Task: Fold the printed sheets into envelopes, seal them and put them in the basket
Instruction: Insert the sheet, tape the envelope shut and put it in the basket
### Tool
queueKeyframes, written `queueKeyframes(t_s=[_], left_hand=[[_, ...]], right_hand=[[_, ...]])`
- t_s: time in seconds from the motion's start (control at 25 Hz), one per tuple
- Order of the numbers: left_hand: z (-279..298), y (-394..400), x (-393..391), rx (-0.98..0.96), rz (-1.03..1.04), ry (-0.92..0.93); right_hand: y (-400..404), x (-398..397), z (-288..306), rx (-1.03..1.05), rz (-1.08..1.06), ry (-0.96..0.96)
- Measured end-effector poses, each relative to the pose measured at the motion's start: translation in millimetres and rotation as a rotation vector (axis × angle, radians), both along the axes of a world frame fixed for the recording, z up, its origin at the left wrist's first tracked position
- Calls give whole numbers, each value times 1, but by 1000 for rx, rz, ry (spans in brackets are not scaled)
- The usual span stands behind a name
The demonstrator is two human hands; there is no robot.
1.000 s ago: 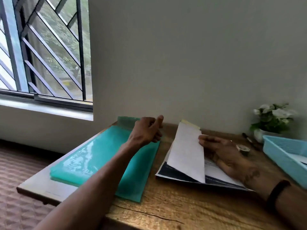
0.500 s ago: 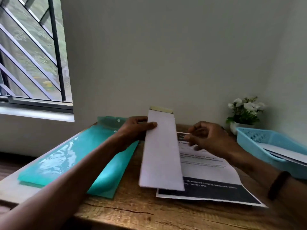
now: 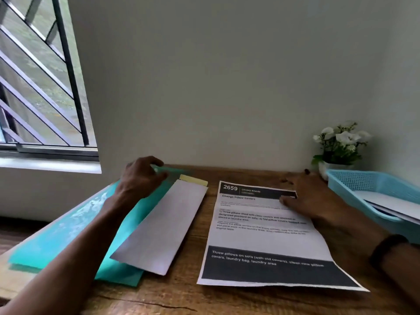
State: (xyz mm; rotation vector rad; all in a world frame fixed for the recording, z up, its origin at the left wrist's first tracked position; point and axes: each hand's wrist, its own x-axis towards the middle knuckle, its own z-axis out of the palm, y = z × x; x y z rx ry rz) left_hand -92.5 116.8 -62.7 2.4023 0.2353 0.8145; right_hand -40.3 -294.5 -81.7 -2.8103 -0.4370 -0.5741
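Observation:
A long white envelope (image 3: pixel 159 226) with a yellow strip on its flap lies partly on a teal plastic folder (image 3: pixel 68 235), left of centre. My left hand (image 3: pixel 141 176) hovers just above the folder beside the envelope's far end, fingers apart and empty. A printed sheet (image 3: pixel 261 237) headed "2659 Change Pillow Covers" lies flat on the wooden table. My right hand (image 3: pixel 311 196) rests on the sheet's top right corner, fingers spread. A light blue basket (image 3: pixel 354 180) at the right holds white envelopes.
A small white pot of white flowers (image 3: pixel 341 144) stands at the back right by the wall, behind the basket. A barred window (image 3: pixel 41 87) is at the left. The table's left edge runs under the folder.
My left hand laid the envelope down on the folder and let go of it. My right hand moved onto the printed sheet's top corner. The view shifted right.

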Motion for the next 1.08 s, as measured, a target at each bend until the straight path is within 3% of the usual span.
queueKeyframes(t_s=[0.12, 0.32, 0.48, 0.6, 0.84, 1.08], left_hand=[[13, -20, -9, -42, -107, -91], [13, -78, 2, 215, -309, 5], [-8, -119, 13, 48, -285, 116], [-22, -131, 15, 28, -224, 95], [-21, -126, 10, -34, -350, 45], [-9, -115, 3, -533, -556, 184]], right_hand=[[-4, 2, -1, 1, 0, 27], [-8, 2, 1, 46, 5, 46], [-11, -6, 5, 30, -64, 71], [-16, -7, 7, 219, -17, 104], [-18, -5, 12, 597, 101, 3], [-15, -15, 21, 974, 210, 70]])
